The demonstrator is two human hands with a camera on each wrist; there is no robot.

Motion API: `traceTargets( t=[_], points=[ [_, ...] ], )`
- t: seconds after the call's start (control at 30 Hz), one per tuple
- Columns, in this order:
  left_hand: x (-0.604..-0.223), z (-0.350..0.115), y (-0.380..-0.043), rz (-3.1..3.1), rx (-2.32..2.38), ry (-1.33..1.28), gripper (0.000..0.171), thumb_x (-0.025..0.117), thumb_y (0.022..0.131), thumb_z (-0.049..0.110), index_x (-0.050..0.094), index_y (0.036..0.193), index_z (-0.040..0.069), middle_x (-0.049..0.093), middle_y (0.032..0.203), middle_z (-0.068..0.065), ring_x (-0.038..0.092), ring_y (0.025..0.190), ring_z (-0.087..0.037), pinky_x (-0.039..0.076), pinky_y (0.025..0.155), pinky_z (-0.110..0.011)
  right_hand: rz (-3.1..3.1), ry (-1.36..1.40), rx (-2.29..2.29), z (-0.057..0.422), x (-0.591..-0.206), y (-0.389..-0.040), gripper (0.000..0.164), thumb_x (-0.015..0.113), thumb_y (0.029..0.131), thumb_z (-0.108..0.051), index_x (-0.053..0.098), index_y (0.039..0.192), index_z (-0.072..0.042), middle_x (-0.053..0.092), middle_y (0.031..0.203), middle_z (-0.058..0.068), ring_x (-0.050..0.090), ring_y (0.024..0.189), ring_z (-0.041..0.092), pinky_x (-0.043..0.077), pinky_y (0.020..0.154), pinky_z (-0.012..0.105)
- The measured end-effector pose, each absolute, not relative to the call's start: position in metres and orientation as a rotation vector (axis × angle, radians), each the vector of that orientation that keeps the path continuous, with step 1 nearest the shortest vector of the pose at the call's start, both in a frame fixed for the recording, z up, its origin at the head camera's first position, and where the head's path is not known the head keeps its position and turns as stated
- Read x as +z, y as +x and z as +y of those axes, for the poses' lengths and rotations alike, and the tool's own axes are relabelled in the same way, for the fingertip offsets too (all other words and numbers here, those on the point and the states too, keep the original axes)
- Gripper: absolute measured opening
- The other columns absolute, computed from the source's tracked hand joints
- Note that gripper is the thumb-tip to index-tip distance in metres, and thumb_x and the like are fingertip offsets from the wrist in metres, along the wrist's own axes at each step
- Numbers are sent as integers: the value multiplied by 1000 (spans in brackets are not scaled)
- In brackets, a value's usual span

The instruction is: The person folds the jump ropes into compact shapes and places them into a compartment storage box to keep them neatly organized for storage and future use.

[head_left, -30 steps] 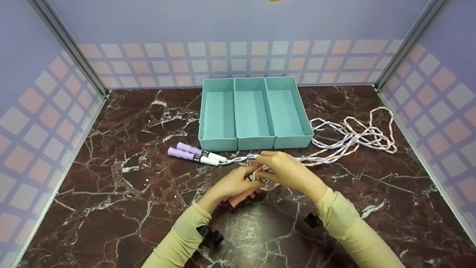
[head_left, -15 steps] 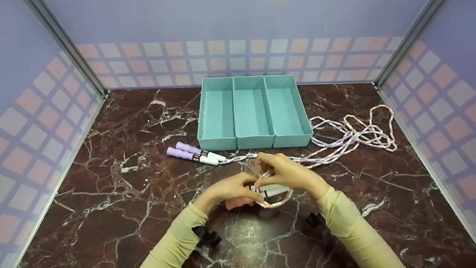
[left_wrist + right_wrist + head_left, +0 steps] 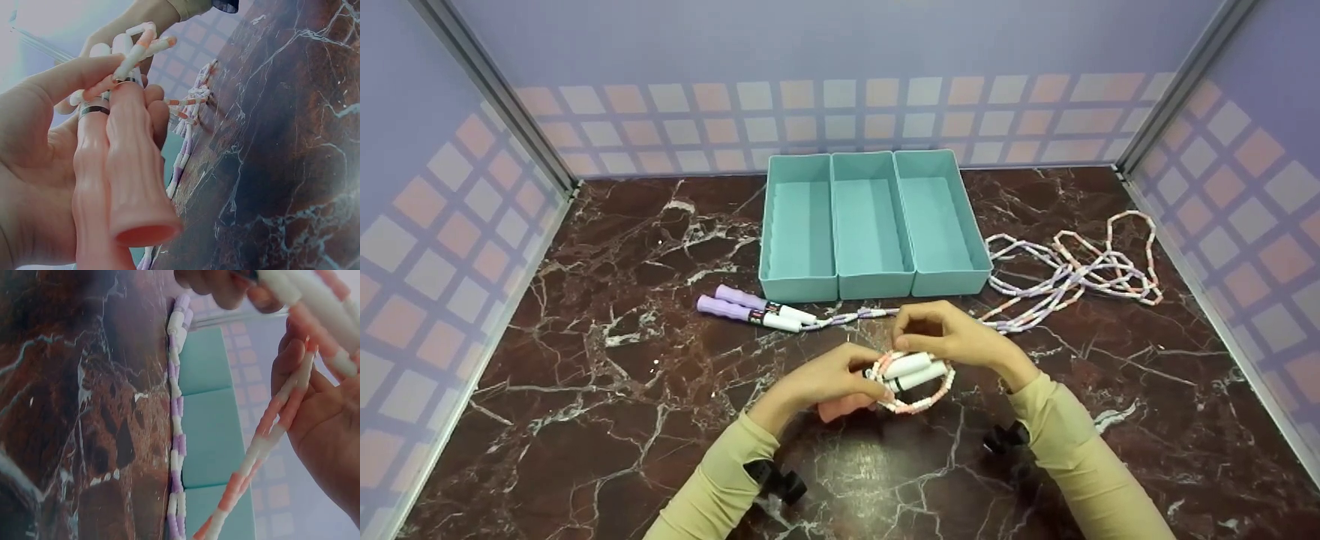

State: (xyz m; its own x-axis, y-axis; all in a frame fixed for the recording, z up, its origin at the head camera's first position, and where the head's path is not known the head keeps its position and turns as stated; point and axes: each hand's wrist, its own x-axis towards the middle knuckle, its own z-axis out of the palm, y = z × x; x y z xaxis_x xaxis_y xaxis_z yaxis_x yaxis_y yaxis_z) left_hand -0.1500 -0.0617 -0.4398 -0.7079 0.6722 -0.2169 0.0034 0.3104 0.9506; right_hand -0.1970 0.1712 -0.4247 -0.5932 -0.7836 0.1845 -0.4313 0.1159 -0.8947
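My left hand (image 3: 826,376) grips the two pink handles (image 3: 134,160) of a beaded jump rope side by side. The handles' white ends (image 3: 913,367) point toward my right hand. Pink and white beaded cord (image 3: 913,409) loops around them, with the left thumb pressing the turns. My right hand (image 3: 949,334), fingers curled, pinches a doubled run of that cord (image 3: 270,424) just above the white ends. The cord trails off to the right. A second jump rope with purple handles (image 3: 729,310) lies on the table behind both hands.
Three teal bins (image 3: 876,286) stand joined in a row at the back, with nothing in them. Tangled beaded cord (image 3: 1076,277) of both ropes lies right of them. Patterned panels (image 3: 840,94) enclose the marble table (image 3: 615,405) at the back and sides.
My right hand has moved slightly right and up, away from the left thumb. A turn of pink and white cord now circles the handles, and their white ends show more fully.
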Motion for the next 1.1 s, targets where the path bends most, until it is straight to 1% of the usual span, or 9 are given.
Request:
traceTargets(
  t=[0.13,0.23,0.4,0.5,0.6,0.73,0.87,0.97,1.1],
  points=[
    [-438,-62,-149,1939,1515,571,24,72,84,20,71,106,9,58,64,3,45,45,-6,39,40,-20,2090,-1117,-1523,177,-426,-199,14,55,99,-6,69,98,-3,69,92,12,60,82,6,52,73,20],
    [-438,-63,-149,1899,1585,546,28,71,85,18,70,112,9,62,68,-1,51,48,-7,44,43,-20,2091,-1056,-1566,180,-429,-200,24,48,103,-9,71,105,-2,71,101,15,65,86,7,56,75,21],
    [-437,-66,-151,1879,1712,483,38,70,86,13,67,123,5,67,74,-3,58,55,-8,51,50,-21,1993,-877,-1689,184,-433,-199,47,34,109,-26,64,118,10,74,105,0,68,94,8,58,83,26],
    [-435,-67,-153,1911,1774,448,38,71,87,13,66,123,2,65,74,-1,58,56,-7,50,50,-20,1928,-732,-1771,185,-435,-198,55,33,108,-33,58,125,14,73,104,-8,69,97,6,59,89,27],
    [-432,-69,-155,1963,1823,408,36,72,87,15,66,121,2,66,75,-6,57,55,-8,47,47,-20,1921,-661,-1814,185,-436,-196,53,35,107,-29,54,129,15,72,108,-6,68,103,6,56,96,27],
    [-431,-72,-158,1991,1863,380,38,72,88,16,65,122,2,69,81,-12,62,59,-10,49,49,-20,1967,-668,-1814,183,-438,-194,51,31,105,-21,51,130,20,68,121,13,64,113,6,53,100,24],
    [-430,-74,-161,1959,1936,342,37,71,89,15,64,122,-1,68,72,-3,62,55,-8,54,54,-20,2038,-706,-1773,182,-441,-194,45,36,104,-14,53,127,21,68,115,19,67,104,7,56,97,27],
    [-428,-75,-163,1950,1993,316,33,69,91,15,64,116,-5,65,62,2,55,44,-6,52,48,-19,2143,-786,-1697,181,-443,-196,35,44,103,-9,59,124,14,69,107,16,68,94,8,58,91,27],
    [-427,-76,-165,1982,2030,281,29,69,92,15,64,111,-7,66,65,2,53,43,-6,46,42,-19,2292,-879,-1584,179,-446,-196,29,53,100,-7,65,122,7,71,112,20,68,94,9,57,85,21]
  ],
)
